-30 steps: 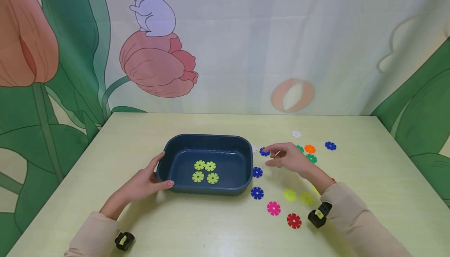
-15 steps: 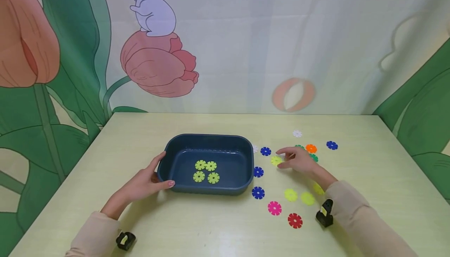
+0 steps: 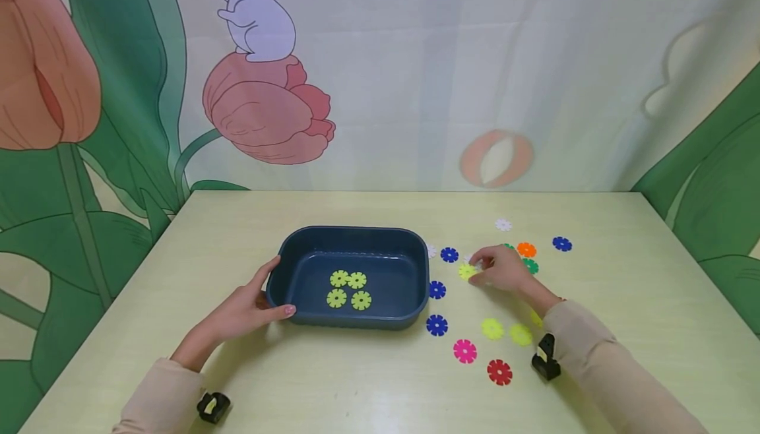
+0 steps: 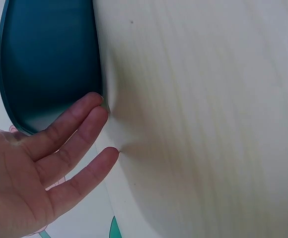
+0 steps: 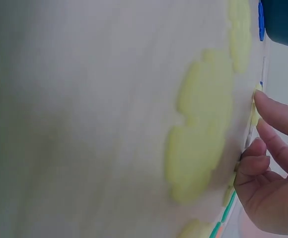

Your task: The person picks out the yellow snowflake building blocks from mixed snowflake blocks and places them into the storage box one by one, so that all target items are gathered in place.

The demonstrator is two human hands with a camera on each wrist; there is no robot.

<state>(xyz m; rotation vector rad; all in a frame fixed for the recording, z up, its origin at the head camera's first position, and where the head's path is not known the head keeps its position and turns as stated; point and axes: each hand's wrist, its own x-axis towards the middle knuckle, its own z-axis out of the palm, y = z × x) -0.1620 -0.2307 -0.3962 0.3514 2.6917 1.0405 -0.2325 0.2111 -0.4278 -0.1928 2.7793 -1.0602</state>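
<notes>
A deep dark blue rectangular basin (image 3: 347, 322) stands on the table with several yellow-green notched plastic discs (image 3: 361, 300) lying inside. My left hand (image 3: 240, 312) holds its left end, thumb at the front rim and fingers against the side; the left wrist view shows the basin (image 4: 49, 59) between thumb and fingers (image 4: 74, 148). To the right of the basin, my right hand (image 3: 501, 269) pinches the edges of a yellow notched disc (image 3: 466, 272) lying on the table. Thumb and a finger meet that yellow disc (image 5: 255, 111) in the right wrist view too.
Around the right hand lie more notched discs: blue (image 3: 437, 325), pink (image 3: 465, 351), red (image 3: 499, 372), yellow (image 3: 521, 335), orange (image 3: 526, 250), green (image 3: 530, 266) and white (image 3: 503, 225). A printed curtain (image 3: 380, 91) hangs behind the table (image 3: 332, 381).
The right hand has moved right and slightly down from above a blue disc to the yellow disc, and its thumb and finger have drawn in on it. The left hand stays on the basin.
</notes>
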